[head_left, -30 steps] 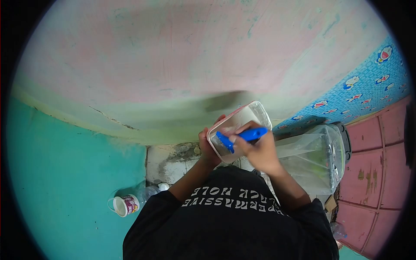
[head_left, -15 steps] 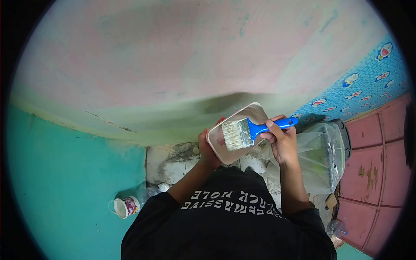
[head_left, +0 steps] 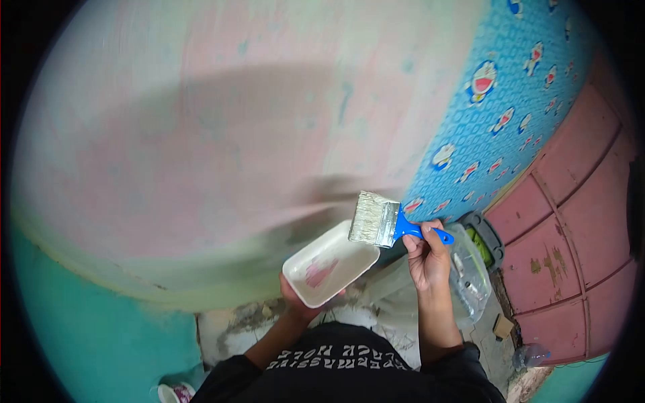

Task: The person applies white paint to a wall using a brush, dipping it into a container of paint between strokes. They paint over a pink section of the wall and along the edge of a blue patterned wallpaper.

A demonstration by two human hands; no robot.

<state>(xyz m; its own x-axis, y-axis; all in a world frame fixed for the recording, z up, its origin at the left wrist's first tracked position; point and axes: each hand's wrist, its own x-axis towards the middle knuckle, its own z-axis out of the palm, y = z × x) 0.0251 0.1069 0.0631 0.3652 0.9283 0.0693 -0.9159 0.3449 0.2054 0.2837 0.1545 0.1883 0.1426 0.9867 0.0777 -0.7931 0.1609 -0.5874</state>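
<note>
My right hand (head_left: 428,258) grips a wide paintbrush (head_left: 376,220) by its blue handle. Whitish paint coats the bristles, which point left toward the wall. Below and to the left, my left hand (head_left: 299,299) holds a shallow cream-coloured tray (head_left: 329,265) from underneath, its fingers partly hidden by it. A pinkish smear marks the tray's bottom. The brush head overlaps the tray's upper right corner in this view. In front of both hands stands the wall (head_left: 222,148), pale with patchy pink and whitish paint.
Blue cartoon-patterned wallpaper (head_left: 463,148) covers the wall's right part. Pink panels (head_left: 557,262) stand farther right. A clear plastic-covered bin (head_left: 470,275) sits by my right arm. A turquoise wall (head_left: 101,329) is at left, with a small white bucket (head_left: 176,393) below.
The brush has risen out of the tray, up and toward the wall. The tray now sits lower and left in view, and my view has turned upward and right.
</note>
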